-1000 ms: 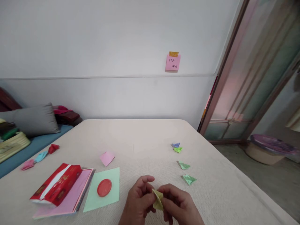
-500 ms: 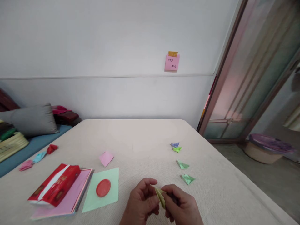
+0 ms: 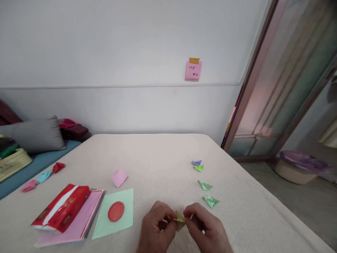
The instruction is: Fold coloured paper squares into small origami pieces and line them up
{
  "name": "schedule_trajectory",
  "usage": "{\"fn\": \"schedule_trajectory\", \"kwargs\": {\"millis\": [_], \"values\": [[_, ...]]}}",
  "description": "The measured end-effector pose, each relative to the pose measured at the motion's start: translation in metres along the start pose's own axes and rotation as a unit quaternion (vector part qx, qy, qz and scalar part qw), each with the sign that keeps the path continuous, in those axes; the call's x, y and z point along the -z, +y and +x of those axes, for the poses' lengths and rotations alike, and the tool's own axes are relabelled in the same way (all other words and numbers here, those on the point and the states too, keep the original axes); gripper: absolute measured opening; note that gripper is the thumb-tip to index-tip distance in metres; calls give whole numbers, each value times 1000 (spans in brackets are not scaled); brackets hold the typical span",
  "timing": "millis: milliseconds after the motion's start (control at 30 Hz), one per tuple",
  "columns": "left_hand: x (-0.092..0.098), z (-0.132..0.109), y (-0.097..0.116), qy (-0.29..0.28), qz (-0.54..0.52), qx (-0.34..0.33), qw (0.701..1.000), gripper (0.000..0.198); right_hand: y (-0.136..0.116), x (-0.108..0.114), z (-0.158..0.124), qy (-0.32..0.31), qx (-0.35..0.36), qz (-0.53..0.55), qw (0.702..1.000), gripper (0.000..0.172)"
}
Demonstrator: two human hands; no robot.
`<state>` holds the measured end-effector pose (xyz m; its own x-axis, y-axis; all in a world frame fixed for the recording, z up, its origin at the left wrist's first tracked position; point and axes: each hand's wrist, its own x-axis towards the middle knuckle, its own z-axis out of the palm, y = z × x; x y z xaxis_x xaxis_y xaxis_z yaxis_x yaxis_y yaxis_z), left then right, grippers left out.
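Left hand [image 3: 159,225] and right hand [image 3: 209,225] pinch a yellow folded paper [image 3: 180,221] between them above the counter [image 3: 158,168]; uneven pulling could tear its creases (partly hidden here). Beyond, a green folded paper [image 3: 211,201] risks a knock should the right hand stray.

The desk [image 3: 152,151] has a pale, textured top with rounded far corners. Along its left edge lie a pink fold [image 3: 29,185], a blue fold [image 3: 44,176] and a red fold [image 3: 58,167] of paper, with a paper stack [image 3: 86,211], a green sheet [image 3: 126,214] and a pink square [image 3: 119,178] further in. On the right sit a violet fold [image 3: 196,163], a lime fold [image 3: 199,168] and two green folds [image 3: 211,201].
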<state>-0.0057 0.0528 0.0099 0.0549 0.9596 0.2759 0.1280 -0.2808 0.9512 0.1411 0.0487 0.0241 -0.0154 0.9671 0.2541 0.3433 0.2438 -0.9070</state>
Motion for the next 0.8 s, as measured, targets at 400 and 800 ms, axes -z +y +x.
{"fn": "schedule_trajectory", "kwargs": {"millis": [400,800], "values": [[-6,-10,-6,4,127,-137,982,12,15,-12,-8,0,215,-82,973,20],[-3,-12,-2,49,-8,29,998,18,8,-9,-5,43,66,23,997,13]]}}
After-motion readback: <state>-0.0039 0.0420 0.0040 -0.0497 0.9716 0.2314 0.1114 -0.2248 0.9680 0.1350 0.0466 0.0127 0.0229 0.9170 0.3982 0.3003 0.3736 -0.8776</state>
